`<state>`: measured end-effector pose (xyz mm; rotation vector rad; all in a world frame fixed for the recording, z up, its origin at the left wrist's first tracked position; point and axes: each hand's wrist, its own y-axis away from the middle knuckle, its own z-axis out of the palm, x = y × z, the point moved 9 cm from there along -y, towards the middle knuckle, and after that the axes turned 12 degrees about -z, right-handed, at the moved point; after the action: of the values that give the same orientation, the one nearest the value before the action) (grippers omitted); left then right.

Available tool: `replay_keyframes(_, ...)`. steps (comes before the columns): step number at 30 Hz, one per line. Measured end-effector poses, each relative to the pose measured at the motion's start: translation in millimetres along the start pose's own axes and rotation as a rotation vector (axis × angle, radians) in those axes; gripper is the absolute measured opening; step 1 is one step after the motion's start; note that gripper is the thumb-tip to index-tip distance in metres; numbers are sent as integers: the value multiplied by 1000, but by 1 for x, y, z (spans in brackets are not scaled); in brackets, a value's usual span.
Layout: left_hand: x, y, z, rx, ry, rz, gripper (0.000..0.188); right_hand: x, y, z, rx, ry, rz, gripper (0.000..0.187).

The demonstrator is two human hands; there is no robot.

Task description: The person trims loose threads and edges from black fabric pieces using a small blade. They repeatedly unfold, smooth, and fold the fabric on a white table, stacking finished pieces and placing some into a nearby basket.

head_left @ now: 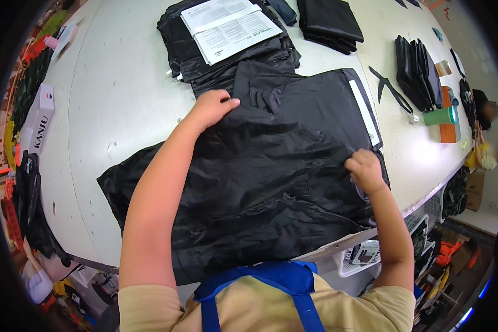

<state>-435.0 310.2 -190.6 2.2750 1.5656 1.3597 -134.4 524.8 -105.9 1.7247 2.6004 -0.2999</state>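
Note:
A large black garment [249,182] of thin, crinkled fabric lies spread over the table in front of me, its near edge reaching my apron. My left hand [211,108] is at its upper left part, fingers curled onto the cloth and the thumb pointing right. At the right edge my right hand [366,170] is closed, pinching the fabric. Just above that hand, a long white strip [364,113] runs along the garment's smooth, flat upper right section. Bunched folds [265,94] lie between the left hand and this section.
Beyond the garment sits a black fabric stack [174,41] topped with printed white sheets [229,27]. Another folded black pile [331,25] is at the far side. Scissors [390,88], black folded pieces [418,72] and a green cylinder [440,116] lie at right. A white basket [359,268] stands below the table edge.

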Motion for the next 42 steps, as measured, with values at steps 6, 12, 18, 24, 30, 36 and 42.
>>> replay_keyframes(6,8,21,-20,292,-15,231,31,-8,-17,12,-213,-319,197,20)
replay_keyframes(12,-104,174,-130,894,-503,-115,48,-13,-17,62,-187,-183,387,26)
replay_keyframes(18,-312,285,-106,531,662,-598,66,-120,-119,29,167,-580,358,24)
replay_keyframes(24,-76,390,-84,849,-95,153,50,-294,-205,40,328,-1660,35,59)
replay_keyframes(30,-94,441,-59,814,446,363,53,-296,-161,38,380,-2130,461,58)
replay_keyframes(36,-85,376,-18,39,1024,48,45,-294,-128,15,354,-2121,445,68)
replay_keyframes(42,-55,382,-12,102,935,123,37,-275,-108,-4,428,-2031,422,66)
